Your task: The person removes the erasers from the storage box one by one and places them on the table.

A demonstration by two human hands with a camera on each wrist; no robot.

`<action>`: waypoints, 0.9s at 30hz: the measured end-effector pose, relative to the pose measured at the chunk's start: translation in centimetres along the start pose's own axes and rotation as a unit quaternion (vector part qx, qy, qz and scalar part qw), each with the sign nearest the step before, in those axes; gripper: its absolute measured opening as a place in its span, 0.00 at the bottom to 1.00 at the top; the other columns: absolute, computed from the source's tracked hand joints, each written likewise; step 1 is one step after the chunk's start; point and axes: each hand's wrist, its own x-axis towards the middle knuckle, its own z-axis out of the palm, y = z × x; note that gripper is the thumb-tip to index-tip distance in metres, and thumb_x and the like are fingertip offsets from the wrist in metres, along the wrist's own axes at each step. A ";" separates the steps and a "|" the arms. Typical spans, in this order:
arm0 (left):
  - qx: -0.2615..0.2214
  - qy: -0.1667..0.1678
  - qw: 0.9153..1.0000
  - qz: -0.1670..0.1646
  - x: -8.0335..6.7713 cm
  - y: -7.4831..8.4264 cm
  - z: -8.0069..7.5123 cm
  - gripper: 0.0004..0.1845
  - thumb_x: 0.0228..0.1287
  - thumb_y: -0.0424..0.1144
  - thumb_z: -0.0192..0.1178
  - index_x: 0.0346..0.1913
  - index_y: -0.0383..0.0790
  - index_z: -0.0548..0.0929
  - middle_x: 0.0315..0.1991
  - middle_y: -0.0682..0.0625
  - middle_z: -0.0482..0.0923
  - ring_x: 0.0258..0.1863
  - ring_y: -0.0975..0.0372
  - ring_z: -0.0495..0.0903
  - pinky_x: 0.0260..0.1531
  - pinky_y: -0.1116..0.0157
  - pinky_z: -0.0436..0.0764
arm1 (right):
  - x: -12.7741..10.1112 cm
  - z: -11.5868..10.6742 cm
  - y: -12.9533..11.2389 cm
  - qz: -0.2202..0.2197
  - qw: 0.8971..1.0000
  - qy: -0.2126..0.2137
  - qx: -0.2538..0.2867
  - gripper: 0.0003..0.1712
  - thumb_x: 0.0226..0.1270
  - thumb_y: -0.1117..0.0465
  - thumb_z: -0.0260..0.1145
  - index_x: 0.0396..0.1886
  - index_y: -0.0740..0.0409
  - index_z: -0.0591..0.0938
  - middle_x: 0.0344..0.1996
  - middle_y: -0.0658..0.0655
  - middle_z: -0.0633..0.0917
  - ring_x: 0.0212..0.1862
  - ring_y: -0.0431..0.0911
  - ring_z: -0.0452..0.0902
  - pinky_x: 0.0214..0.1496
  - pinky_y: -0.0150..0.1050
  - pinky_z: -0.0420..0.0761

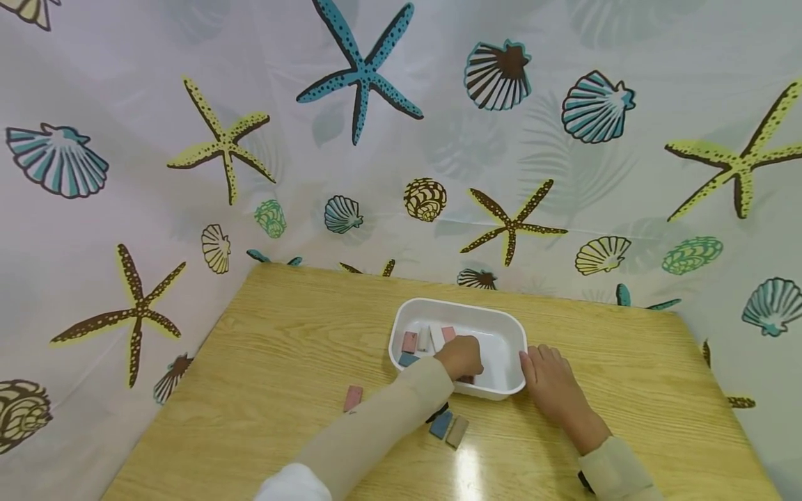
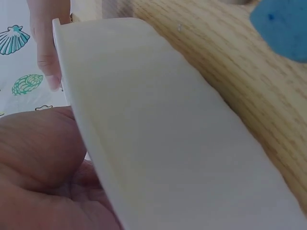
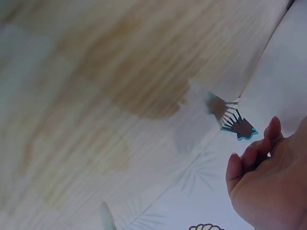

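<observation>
A white oblong tray (image 1: 501,316) stands on the wooden table. My left hand (image 1: 462,356) reaches into it with curled fingers, gripping a small dark red block (image 1: 466,379) that shows just below the hand. In the left wrist view, the tray's wall (image 2: 158,124) hides the fingertips. Left of that hand, inside the tray, lie a red block (image 1: 409,342), a white block (image 1: 436,338), a blue-grey block (image 1: 409,360) and others. My right hand (image 1: 551,379) rests at the tray's right end, thumb side against the rim; its fingers (image 3: 235,167) are loosely bent and hold nothing.
On the table (image 1: 282,327), in front of the tray, lie a blue block (image 1: 441,424) and a tan block (image 1: 457,432) side by side. A red block (image 1: 354,397) lies farther left, near the left sleeve (image 1: 388,410). A shell-and-starfish patterned curtain (image 1: 388,174) surrounds the table's back and sides.
</observation>
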 end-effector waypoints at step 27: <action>0.094 0.017 0.995 0.014 -0.5 1.6 0.8 0.05 0.57 0.35 0.58 0.26 0.39 0.81 0.27 0.49 0.79 0.26 0.62 0.75 0.29 0.63 0.73 | -0.1 0.1 0.0 -0.003 1.000 0.005 0.000 0.20 0.76 0.50 0.38 0.34 0.58 0.71 0.27 0.52 0.67 0.33 0.49 0.62 0.32 0.41 0.61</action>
